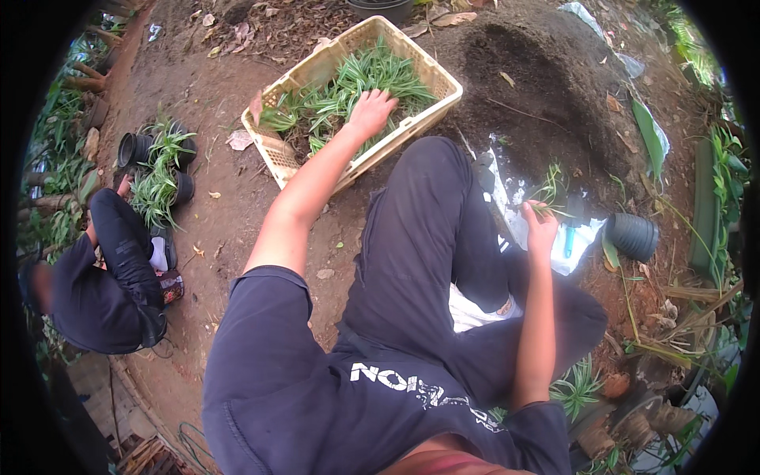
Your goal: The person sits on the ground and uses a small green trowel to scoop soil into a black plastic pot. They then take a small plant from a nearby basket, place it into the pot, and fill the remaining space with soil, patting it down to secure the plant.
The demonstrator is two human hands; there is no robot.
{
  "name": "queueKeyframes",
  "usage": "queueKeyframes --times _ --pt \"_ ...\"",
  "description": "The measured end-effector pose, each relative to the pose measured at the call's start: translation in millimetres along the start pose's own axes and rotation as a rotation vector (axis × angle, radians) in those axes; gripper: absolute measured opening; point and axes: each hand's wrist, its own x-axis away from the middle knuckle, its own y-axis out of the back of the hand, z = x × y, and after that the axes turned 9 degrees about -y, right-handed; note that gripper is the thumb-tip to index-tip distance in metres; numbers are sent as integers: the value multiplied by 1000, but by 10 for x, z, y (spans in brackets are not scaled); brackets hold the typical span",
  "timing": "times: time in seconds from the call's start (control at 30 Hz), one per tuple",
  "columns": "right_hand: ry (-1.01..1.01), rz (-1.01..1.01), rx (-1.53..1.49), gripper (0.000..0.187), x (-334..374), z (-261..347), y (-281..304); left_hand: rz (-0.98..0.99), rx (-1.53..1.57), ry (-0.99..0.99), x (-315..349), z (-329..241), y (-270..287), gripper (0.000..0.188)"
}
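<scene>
Leafy heap (378,70): inside the yellow crate (434,113), whose long axis runs near-left to far-right
Left hand (370,115): nearer the heap, within the crate, fingers partly spread over leaves; cannot tell if it grips any
Right hand (540,228): right of the crate and nearer the body, thumb and fingers pinched
Sprig (549,190): in that pinch, leaves pointing away from the body, right of the crate

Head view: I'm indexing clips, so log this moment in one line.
left hand: touching green plants in crate; right hand: holding small plant; black pot at right
</scene>
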Motion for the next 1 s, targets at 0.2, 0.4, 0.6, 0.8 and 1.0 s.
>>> queueKeyframes --times 0.2,0.4,0.6,0.8,1.0 --pt "-9 -18 -27 14 26 28 9 9 12 14 -98 216 -92 13" --pt "-1 -46 -29 15 13 102 97 -122 430 367 -192 277 299 20" --pt "27 2 -170 17 78 320 117 -340 1092 395 -311 273 920 25" --pt "91 105 -241 21 153 696 385 -190 1433 227 -658 -615 1744 22" --pt "269 103 -238 17 537 1344 570 106 1326 -93 -1025 -1760 2205 20"
